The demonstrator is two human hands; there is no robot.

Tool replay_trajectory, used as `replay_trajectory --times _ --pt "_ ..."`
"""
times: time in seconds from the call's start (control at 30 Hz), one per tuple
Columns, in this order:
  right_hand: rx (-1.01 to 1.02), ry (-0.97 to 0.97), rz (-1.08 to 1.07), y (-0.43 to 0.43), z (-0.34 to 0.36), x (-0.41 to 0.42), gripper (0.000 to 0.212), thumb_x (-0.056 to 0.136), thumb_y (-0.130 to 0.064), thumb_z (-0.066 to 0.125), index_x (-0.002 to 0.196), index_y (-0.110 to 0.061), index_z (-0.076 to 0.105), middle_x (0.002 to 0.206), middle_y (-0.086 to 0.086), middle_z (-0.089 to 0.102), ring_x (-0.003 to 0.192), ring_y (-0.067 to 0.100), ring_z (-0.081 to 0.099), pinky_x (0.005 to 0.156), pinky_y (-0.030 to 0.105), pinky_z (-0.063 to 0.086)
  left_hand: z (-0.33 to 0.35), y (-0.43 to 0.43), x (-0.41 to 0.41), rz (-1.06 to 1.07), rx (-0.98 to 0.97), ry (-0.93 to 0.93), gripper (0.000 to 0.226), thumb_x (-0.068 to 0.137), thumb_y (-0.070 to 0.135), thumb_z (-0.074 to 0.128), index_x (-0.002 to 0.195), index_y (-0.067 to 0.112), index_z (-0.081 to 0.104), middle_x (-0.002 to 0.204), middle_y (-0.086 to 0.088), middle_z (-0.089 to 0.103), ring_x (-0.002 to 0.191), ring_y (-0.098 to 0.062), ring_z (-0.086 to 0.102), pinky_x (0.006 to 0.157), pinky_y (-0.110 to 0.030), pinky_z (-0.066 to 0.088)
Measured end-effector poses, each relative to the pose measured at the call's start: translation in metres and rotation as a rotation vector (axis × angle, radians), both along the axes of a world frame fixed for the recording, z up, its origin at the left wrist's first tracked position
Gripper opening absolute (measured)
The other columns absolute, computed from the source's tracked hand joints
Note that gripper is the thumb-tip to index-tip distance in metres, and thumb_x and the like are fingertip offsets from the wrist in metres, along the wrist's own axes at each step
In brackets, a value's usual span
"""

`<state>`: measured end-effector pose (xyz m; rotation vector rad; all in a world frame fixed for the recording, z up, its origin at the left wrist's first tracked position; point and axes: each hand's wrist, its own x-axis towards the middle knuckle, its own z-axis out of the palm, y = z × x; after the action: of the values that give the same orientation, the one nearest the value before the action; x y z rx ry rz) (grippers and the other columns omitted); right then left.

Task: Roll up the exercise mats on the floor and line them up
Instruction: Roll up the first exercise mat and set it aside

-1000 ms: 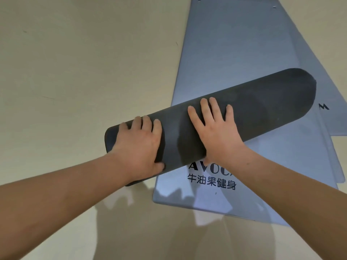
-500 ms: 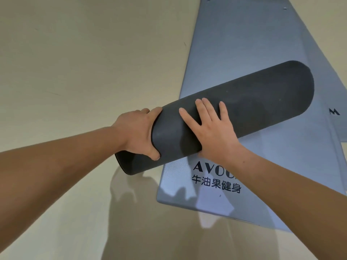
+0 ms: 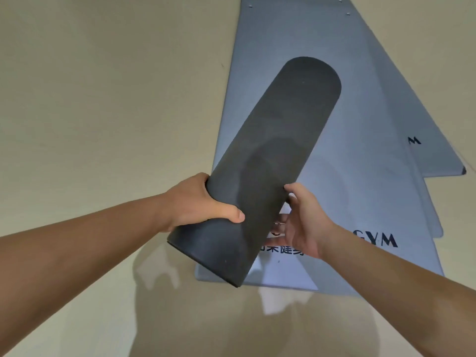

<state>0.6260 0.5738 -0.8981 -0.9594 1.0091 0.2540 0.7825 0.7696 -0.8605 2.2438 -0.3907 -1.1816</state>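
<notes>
A dark grey rolled mat (image 3: 273, 161) is held up off the floor, tilted with its far end pointing away and to the right. My left hand (image 3: 198, 202) grips its near end from the left, thumb across the front. My right hand (image 3: 304, 222) cups the roll from the right and underneath, fingers partly hidden behind it. Below lie flat blue-grey mats (image 3: 360, 191), fanned out and overlapping, with black "GYM" lettering showing.
The beige floor (image 3: 103, 112) spreads to the left and in front. Another flat mat's corner (image 3: 438, 161) juts out at the right. Shadows of my arms fall on the floor near the mats' front edge.
The roll has been lifted off the flat mats and swung from lying crosswise to pointing away from me. My right hand moved from on top of it to its right underside.
</notes>
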Motion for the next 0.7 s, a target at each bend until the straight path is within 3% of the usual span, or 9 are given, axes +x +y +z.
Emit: replay_trajectory --times 0.07,0.13,0.27,0.37,0.43,0.57,0.7 --pt "0.120 -0.048 -0.020 0.000 -0.019 -0.008 0.055 0.095 -0.066 0.058 0.140 -0.034 0.059 0.123 0.017 0.072 0.107 0.040 0.074 0.097 0.067 0.056 -0.006 0.001 -0.002 0.037 -0.027 0.025 0.100 0.040 0.057 0.103 0.128 0.036 0.059 0.116 0.015 0.074 0.101 -0.012 0.075 0.092 -0.038 0.061" --pt "0.162 -0.086 0.035 0.000 -0.031 -0.011 0.075 0.082 -0.078 0.068 0.144 -0.038 0.054 0.129 0.017 0.073 0.114 0.042 0.073 0.101 0.066 0.053 -0.008 0.009 0.004 0.078 -0.062 0.074 0.100 0.042 0.054 0.104 0.131 0.038 0.060 0.114 0.016 0.077 0.097 -0.011 0.078 0.089 -0.036 0.061" --pt "0.162 -0.177 0.096 0.021 -0.043 0.001 0.095 0.061 -0.064 0.094 0.144 -0.048 0.051 0.142 0.008 0.067 0.118 0.037 0.072 0.100 0.068 0.053 -0.009 0.029 0.019 0.129 -0.121 0.202 0.093 0.050 0.046 0.104 0.134 0.040 0.064 0.113 0.016 0.079 0.098 -0.010 0.079 0.089 -0.034 0.059" --pt "0.126 -0.206 0.045 0.037 -0.048 0.014 0.102 0.054 -0.060 0.099 0.141 -0.056 0.048 0.140 -0.002 0.068 0.118 0.031 0.073 0.094 0.062 0.059 -0.011 0.035 0.025 0.133 -0.152 0.250 0.086 0.055 0.047 0.101 0.133 0.041 0.066 0.115 0.015 0.079 0.102 -0.012 0.079 0.094 -0.037 0.059" --pt "0.111 -0.205 0.020 0.043 -0.049 0.022 0.107 0.049 -0.062 0.100 0.142 -0.057 0.046 0.139 -0.005 0.069 0.116 0.028 0.074 0.089 0.056 0.062 -0.013 0.041 0.029 0.164 -0.174 0.270 0.082 0.058 0.046 0.099 0.132 0.041 0.065 0.114 0.014 0.080 0.100 -0.013 0.079 0.090 -0.037 0.060" --pt "0.060 -0.184 0.045 0.060 -0.047 0.039 0.091 0.063 -0.050 0.096 0.141 -0.051 0.049 0.128 -0.007 0.075 0.119 0.030 0.072 0.082 0.049 0.064 -0.023 0.075 0.035 0.235 -0.210 0.298 0.087 0.056 0.045 0.099 0.135 0.041 0.063 0.116 0.013 0.079 0.101 -0.014 0.079 0.091 -0.037 0.059" --pt "0.012 -0.189 0.206 0.094 -0.050 0.079 0.080 0.072 -0.044 0.091 0.140 -0.050 0.050 0.125 -0.009 0.076 0.121 0.028 0.071 0.093 0.055 0.062 -0.032 0.138 0.040 0.363 -0.250 0.287 0.084 0.055 0.045 0.097 0.133 0.041 0.064 0.117 0.015 0.079 0.104 -0.012 0.078 0.099 -0.040 0.057"
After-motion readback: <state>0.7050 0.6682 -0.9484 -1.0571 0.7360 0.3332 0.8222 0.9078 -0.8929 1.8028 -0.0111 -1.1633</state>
